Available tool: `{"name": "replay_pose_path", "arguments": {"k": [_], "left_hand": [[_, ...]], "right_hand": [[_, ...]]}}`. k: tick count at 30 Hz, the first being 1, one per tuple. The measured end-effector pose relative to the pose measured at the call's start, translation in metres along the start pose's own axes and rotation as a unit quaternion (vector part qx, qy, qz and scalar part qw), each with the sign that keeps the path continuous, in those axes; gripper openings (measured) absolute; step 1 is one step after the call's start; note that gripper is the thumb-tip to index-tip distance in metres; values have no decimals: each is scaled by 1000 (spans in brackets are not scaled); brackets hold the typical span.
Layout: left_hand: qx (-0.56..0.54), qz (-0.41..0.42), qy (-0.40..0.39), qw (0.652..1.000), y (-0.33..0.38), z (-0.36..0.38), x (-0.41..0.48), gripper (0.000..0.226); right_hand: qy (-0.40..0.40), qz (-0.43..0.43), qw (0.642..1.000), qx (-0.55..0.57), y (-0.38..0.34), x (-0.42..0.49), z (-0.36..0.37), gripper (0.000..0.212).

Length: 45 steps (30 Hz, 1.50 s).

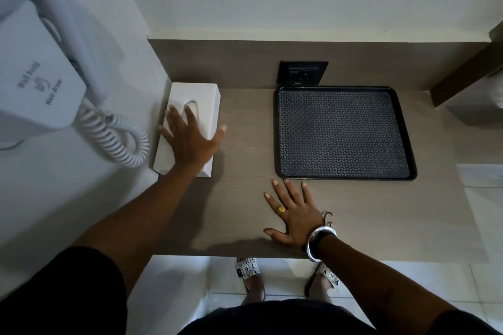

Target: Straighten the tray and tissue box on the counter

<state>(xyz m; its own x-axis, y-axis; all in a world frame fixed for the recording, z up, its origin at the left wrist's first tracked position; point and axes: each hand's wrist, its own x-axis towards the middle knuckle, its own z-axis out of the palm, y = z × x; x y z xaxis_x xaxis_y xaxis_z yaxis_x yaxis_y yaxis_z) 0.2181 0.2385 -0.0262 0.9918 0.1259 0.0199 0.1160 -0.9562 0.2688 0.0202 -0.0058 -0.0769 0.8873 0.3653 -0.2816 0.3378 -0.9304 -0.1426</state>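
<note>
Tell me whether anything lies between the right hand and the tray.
Nothing visible does. The right hand lies flat on the counter just short of the tray's near rim, with only bare counter between them. The left hand is away on the tissue box.

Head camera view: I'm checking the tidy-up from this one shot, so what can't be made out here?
- White rectangular tissue box: the left hand covers much of its top and slot; whether any tissue sticks out is hidden.
- Black wall socket: too small to read.
- Black textured plastic tray: whether its far rim touches the wall is unclear.
- Right hand: flat on the grey wood-look counter, palm hidden.
</note>
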Motion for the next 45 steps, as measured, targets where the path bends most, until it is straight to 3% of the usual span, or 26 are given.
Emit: {"name": "replay_pose_path", "arguments": {"k": [3, 6, 23, 32, 39, 43, 45], "left_hand": [[56, 130, -4, 990, -13, 4, -20, 108], [109, 176, -11, 978, -27, 8, -29, 110], [117, 153, -30, 981, -26, 10, -3, 115], [112, 81, -32, 990, -26, 8, -5, 105], [119, 81, -35, 989, -26, 10, -5, 118], [91, 115, -18, 989, -7, -13, -12, 113], [60, 186, 17, 980, 17, -33, -16, 109]], "right_hand": [[6, 1, 1000, -4, -1, -1, -1, 88], [5, 0, 1000, -12, 0, -1, -2, 87], [15, 5, 1000, 8, 0, -3, -1, 84], [12, 5, 1000, 18, 1, -6, 4, 83], [1, 5, 1000, 7, -1, -7, 4, 83], [5, 9, 1000, 26, 0, -9, -18, 80], [32, 29, 990, 136, -5, -20, -30, 73]]}}
